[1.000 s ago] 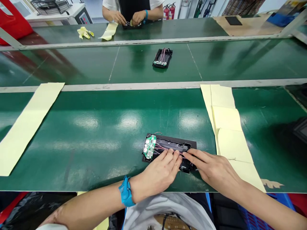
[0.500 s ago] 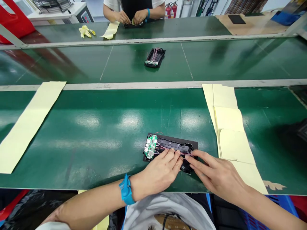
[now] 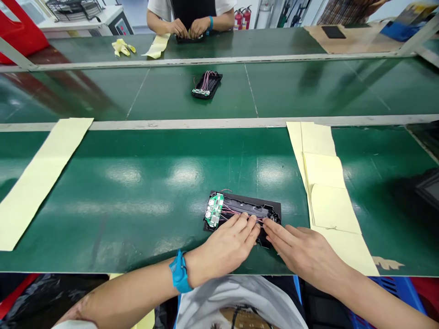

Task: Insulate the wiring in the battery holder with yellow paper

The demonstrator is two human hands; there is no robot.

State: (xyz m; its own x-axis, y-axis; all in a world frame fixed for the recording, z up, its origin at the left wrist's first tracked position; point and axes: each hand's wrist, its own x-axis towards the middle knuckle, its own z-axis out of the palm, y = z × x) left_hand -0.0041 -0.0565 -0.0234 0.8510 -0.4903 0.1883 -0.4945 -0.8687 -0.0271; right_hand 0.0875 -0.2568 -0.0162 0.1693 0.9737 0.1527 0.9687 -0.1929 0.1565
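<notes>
A black plastic casing (image 3: 254, 208) lies open on a flat black panel on the green bench, slightly turned. At its left end sits a green circuit board (image 3: 214, 210), from which thin red and white wires (image 3: 229, 210) run to the right along the casing. My left hand (image 3: 233, 246) rests over the casing's near side, its outstretched fingers pressing on the wires. My right hand (image 3: 302, 249) touches the wires just right of it with straight fingers lying close together. Its thumb is hidden underneath, and both hands cover part of the casing.
Pale yellow paper strips (image 3: 44, 178) lie left, with more yellow sheets (image 3: 331, 196) at right. Beyond a metal rail (image 3: 192, 123), another wired casing (image 3: 207, 85) sits on the green belt. Across from me, a person's hands (image 3: 188, 29) work at a dark piece.
My right hand has shifted left, closer to my left hand, and its fingers have drawn together over the wires. The casing on the far belt has moved left.
</notes>
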